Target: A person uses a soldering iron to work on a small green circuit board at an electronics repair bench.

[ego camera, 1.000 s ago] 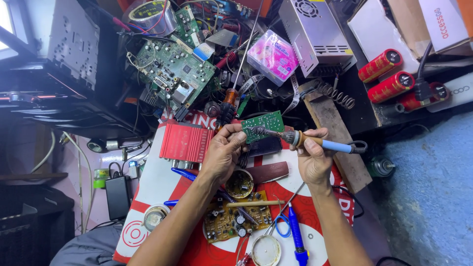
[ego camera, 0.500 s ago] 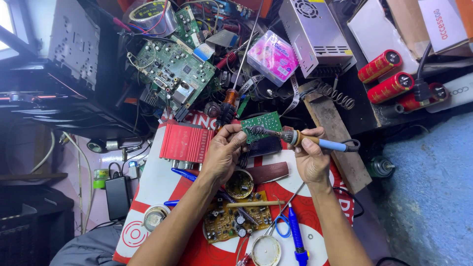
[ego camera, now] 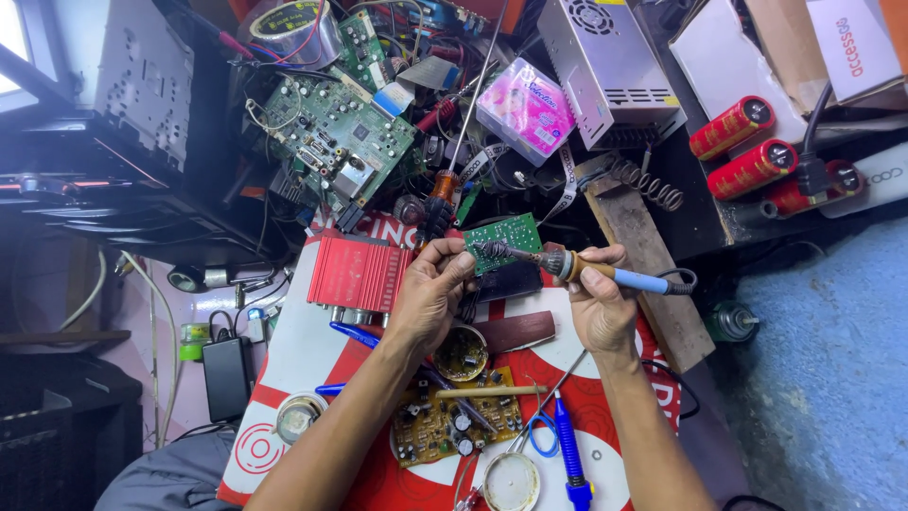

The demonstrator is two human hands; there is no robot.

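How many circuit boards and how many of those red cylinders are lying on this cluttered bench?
Green circuit boards: 3, the small one by the soldering iron tip, a large one and one at the back.
Yellow-brown circuit board: 1.
Red cylinders: 3.
Total: 7.

small board [ego camera: 508,234] between hands, amplifier box [ego camera: 358,274] left of it

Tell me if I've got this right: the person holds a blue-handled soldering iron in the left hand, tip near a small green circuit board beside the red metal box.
Not quite. The head view shows the soldering iron in the right hand, not the left. Its tip does sit by the small green circuit board, with the red metal box alongside.
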